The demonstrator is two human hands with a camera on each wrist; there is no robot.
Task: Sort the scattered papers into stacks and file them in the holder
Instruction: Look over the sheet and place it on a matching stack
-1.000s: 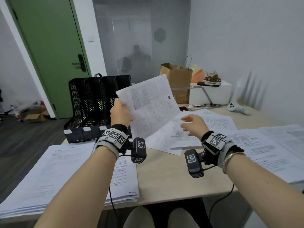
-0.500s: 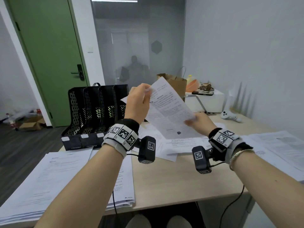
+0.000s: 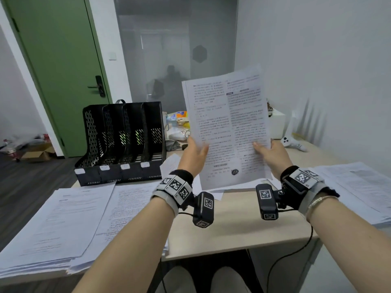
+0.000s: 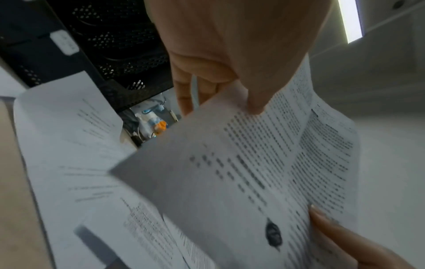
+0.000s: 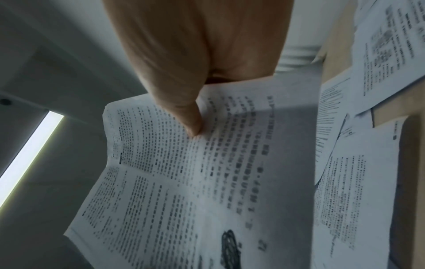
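A printed sheet (image 3: 227, 127) stands upright in the air over the desk, its text facing me. My left hand (image 3: 195, 154) pinches its lower left edge, thumb on the front; the left wrist view shows that thumb (image 4: 255, 102) pressed on the sheet (image 4: 253, 172). My right hand (image 3: 268, 152) pinches the lower right edge, with the thumb (image 5: 190, 120) on the sheet (image 5: 184, 182). The black mesh file holder (image 3: 122, 142) with several slots stands at the back left of the desk. Stacks of papers (image 3: 63, 225) lie at the left, and more papers (image 3: 359, 187) at the right.
Loose sheets (image 3: 213, 192) lie under the held page. A white controller (image 3: 293, 143) rests at the back right by a white box (image 3: 276, 123). Clutter (image 3: 176, 127) sits behind the holder. Bare desk (image 3: 232, 233) shows near the front edge. A green door (image 3: 57, 66) stands at the left.
The sheet was in my left hand alone and tilted. My right hand has taken its other edge, and both hands have turned it upright and raised it.
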